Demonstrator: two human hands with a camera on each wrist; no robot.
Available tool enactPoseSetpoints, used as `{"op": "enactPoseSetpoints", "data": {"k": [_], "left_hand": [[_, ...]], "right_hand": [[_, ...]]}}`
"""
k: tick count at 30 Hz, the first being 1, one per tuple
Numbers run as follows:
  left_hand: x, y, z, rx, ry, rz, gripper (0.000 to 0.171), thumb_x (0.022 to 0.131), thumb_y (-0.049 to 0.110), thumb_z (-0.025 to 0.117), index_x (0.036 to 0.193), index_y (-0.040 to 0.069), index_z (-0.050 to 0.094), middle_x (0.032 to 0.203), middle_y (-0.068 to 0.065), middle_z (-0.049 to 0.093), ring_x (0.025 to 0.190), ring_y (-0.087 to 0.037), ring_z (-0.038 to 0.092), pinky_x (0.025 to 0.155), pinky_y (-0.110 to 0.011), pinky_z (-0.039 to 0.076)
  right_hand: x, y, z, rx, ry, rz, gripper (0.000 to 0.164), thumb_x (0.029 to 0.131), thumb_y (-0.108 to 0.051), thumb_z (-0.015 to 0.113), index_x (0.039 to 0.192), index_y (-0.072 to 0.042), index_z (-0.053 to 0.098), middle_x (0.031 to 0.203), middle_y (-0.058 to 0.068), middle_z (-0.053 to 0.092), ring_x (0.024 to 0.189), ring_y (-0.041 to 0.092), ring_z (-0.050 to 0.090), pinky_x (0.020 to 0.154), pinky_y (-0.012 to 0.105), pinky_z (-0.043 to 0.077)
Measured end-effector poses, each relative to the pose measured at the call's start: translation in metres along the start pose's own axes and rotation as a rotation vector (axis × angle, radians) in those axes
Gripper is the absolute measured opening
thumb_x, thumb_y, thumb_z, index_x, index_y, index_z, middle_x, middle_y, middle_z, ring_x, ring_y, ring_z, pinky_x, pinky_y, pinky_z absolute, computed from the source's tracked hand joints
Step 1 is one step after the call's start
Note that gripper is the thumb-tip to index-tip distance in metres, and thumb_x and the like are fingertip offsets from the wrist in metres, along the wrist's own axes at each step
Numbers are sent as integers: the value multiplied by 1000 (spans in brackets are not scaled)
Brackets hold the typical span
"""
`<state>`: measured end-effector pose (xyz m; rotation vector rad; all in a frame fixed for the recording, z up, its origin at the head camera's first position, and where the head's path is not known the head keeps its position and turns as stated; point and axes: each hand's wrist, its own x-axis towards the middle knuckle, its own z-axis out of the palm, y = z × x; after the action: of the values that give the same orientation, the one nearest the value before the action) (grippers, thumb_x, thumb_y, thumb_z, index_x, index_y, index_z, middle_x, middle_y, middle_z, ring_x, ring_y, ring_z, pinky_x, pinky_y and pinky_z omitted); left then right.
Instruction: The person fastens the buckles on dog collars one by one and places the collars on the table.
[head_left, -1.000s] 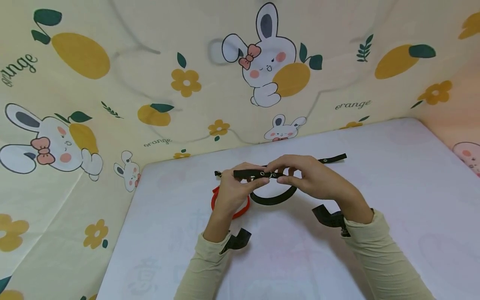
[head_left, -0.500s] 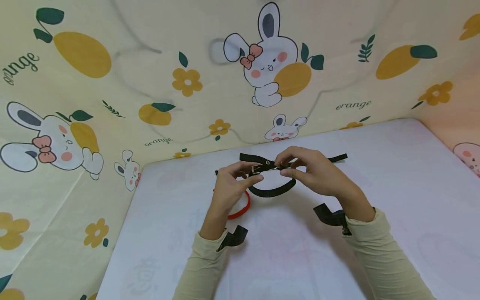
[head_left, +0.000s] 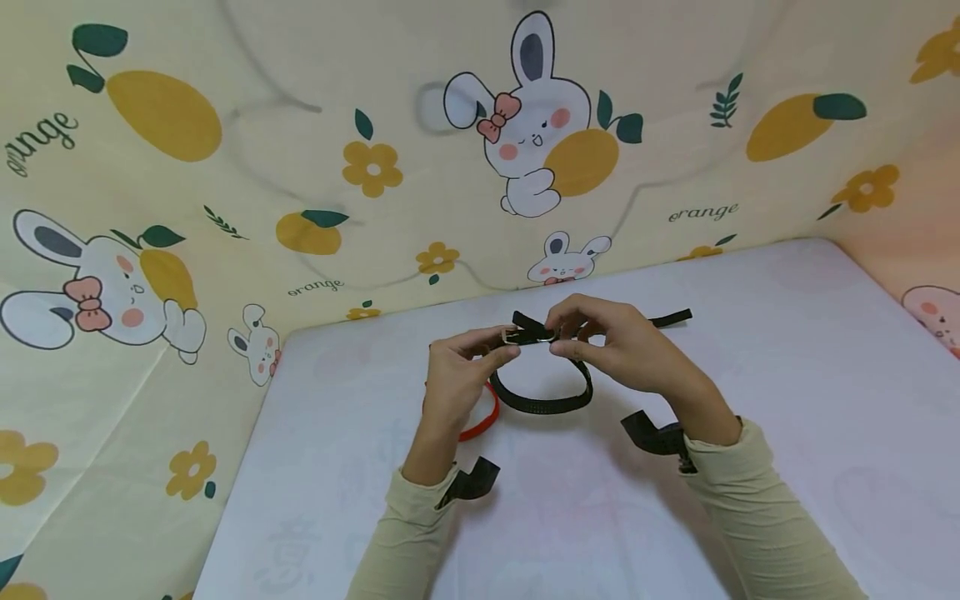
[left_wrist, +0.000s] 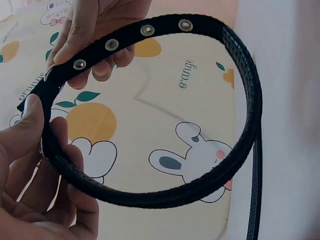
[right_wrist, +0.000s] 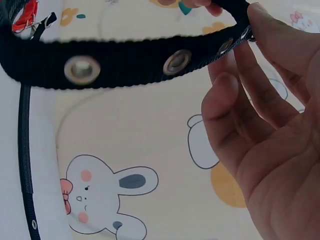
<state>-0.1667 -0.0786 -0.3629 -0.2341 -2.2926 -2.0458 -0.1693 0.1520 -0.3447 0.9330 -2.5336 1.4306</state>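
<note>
Between the hands (head_left: 626, 350) we see a strap (left_wrist: 150, 199) of woven cloth, matt and rough-edged, with a ridged texture and faint sheen along its curve below them. Its eyelets (left_wrist: 142, 30) are smooth, shiny metal, as is the buckle (head_left: 512, 337) near the left hand (head_left: 456, 379). Beside that hand we make out a smooth-looking band (head_left: 487, 422). Under the hands the surface (head_left: 570, 517) looks smooth and mostly matt; beyond them we find a backdrop (head_left: 420, 200) like printed, creased cloth. Behind them, the sleeves (head_left: 408, 533) are wrinkled, matt cloth.
</note>
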Motion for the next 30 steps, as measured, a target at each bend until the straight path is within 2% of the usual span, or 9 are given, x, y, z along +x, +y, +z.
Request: {"op": "enactPoseSetpoints", "data": {"k": [8,13,18,26,30], "left_hand": [[-1,0,1,-31,7,18,24,78,7,83,101,3,79,89,-1,77,80,-13,59,72,-25,46],[-1,-2,3,21,-5,68,23,78,11,84,100,6,80,92,-6,77,83,-14,58,73,-25,45],[-1,-3,4,87,9,96,23,78,14,84,100,10,80,94,-8,77,84,-14,56,75,-27,44],[-2,-3,4,84,13,149,25,78,12,83,102,8,80,95,-11,76,83,-12,58,77,-27,46],[-2,-2,4,91,7,156,26,78,12,82,104,9,79,98,-10,76,85,-12,59,80,-28,47]], "right_hand": [[0,-1,1,-16,7,29,27,93,-20,71,119,-22,67,109,-8,69,93,8,63,85,30,53],[2,-1,5,-4,47,43,18,94,-22,69,112,-21,67,103,-7,69,92,8,64,83,27,52],[3,-3,7,-20,70,72,20,93,-25,71,113,-22,68,95,-7,69,89,8,63,80,25,51],[2,-4,7,-36,76,63,20,92,-24,73,112,-23,71,94,-7,68,88,8,60,78,26,51],[2,-3,9,-37,75,57,20,91,-25,74,111,-25,72,90,-8,66,86,8,59,77,26,50]]}}
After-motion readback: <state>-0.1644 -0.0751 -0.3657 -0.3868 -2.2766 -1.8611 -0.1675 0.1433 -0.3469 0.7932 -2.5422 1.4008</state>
